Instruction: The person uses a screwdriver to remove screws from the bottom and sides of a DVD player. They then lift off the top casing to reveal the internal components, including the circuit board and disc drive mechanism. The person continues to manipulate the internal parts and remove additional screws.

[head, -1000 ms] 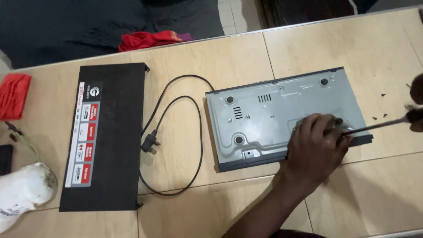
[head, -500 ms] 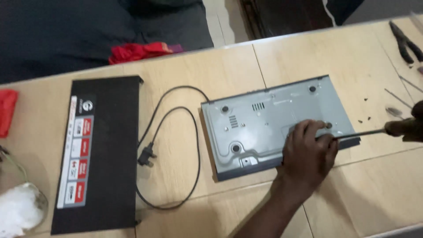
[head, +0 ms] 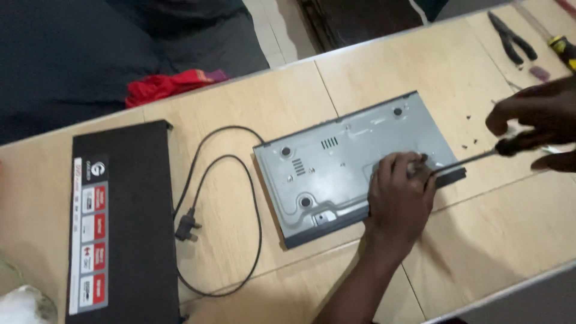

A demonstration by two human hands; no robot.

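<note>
- The left hand [head: 399, 195] rests on the near right corner of a grey metal player chassis [head: 354, 165], which lies bottom side up in the middle of a pale wooden bench [head: 480, 240]. The fingers are curled and pinch the tip of a screwdriver [head: 480, 157] against the chassis.
- The right hand [head: 537, 120], just right of the chassis, is closed around the screwdriver's dark handle; the thin shaft runs leftward to the left hand.
- Tiny dark screws [head: 471, 141] lie scattered on the bench, just beside the right edge of the chassis.
- A black power cord [head: 240, 198] loops from the left side of the chassis, ending in a plug [head: 187, 230].
- Further left of the chassis lies a black cover panel [head: 123, 222] with a strip of red and white labels.
- Beyond the chassis, at the far right of the bench, lie dark pliers [head: 510, 39].
- Beyond the chassis to the left, a red cloth [head: 171, 84] lies at the far edge of the bench.
</note>
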